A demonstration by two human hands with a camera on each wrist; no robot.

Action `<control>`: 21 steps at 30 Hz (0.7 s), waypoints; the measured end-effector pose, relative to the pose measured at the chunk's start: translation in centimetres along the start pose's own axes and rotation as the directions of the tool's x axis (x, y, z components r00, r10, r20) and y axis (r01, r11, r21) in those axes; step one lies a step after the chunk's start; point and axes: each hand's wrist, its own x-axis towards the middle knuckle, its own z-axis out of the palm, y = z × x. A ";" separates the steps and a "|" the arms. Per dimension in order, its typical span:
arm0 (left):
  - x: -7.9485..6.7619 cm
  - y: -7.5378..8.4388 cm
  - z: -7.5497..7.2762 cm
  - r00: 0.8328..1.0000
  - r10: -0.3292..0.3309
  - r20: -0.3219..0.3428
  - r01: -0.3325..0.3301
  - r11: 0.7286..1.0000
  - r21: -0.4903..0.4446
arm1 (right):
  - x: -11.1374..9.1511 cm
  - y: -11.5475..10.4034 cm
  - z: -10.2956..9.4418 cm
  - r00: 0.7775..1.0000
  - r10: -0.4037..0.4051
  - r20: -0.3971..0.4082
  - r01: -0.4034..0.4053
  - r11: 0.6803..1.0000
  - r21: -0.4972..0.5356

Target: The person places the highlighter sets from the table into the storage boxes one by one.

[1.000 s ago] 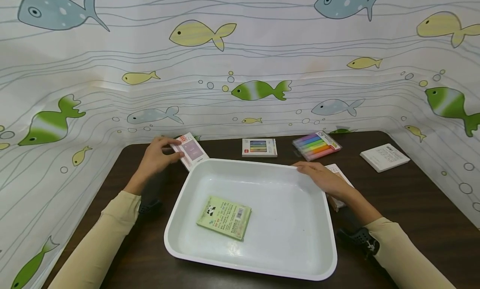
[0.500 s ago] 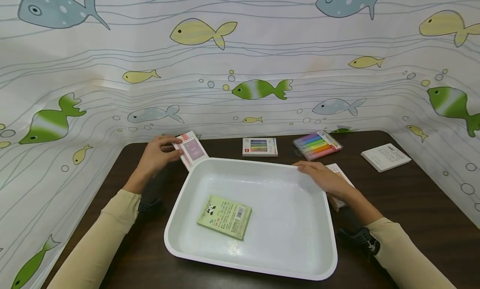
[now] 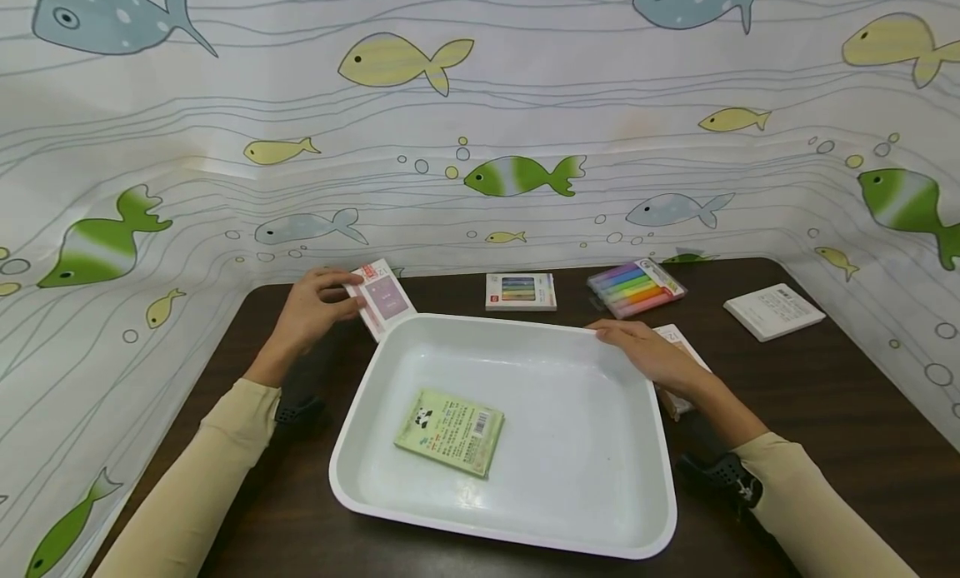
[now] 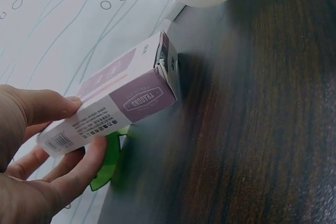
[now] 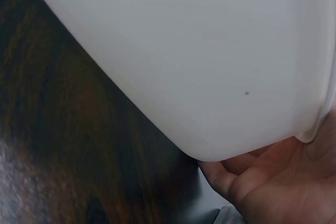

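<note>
My left hand (image 3: 303, 311) holds a small white and purple box (image 3: 386, 299) at its left edge, near the far left corner of the table. In the left wrist view, thumb and fingers pinch one end of the box (image 4: 113, 100), and its other end is tilted down at the dark tabletop. My right hand (image 3: 656, 357) grips the far right corner of a white plastic tray (image 3: 558, 478). In the right wrist view, fingers curl under the tray's wall (image 5: 220, 77) near its rim. A flat green pack with a panda picture (image 3: 450, 432) lies inside the tray, left of its middle.
Along the back of the dark table (image 3: 810, 411) lie a white box of colored sticks (image 3: 521, 292), a clear case of rainbow-colored pens (image 3: 636, 288) and a white box (image 3: 774, 311). Another box (image 3: 681, 345) is partly hidden behind my right hand. A fish-print curtain (image 3: 420, 120) rises behind.
</note>
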 end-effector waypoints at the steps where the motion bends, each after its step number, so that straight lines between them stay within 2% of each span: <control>1: 0.0 0.0 0.0 1.000 0.002 -0.005 -0.002 1.000 0.002 | 0.0 -0.1 0.0 1.000 -0.003 0.001 0.003 1.000 0.002; 21: -0.7 2.1 -0.4 0.997 0.061 -0.051 -0.058 0.997 0.050 | 0.1 0.0 0.1 1.000 0.000 0.008 0.000 1.000 0.021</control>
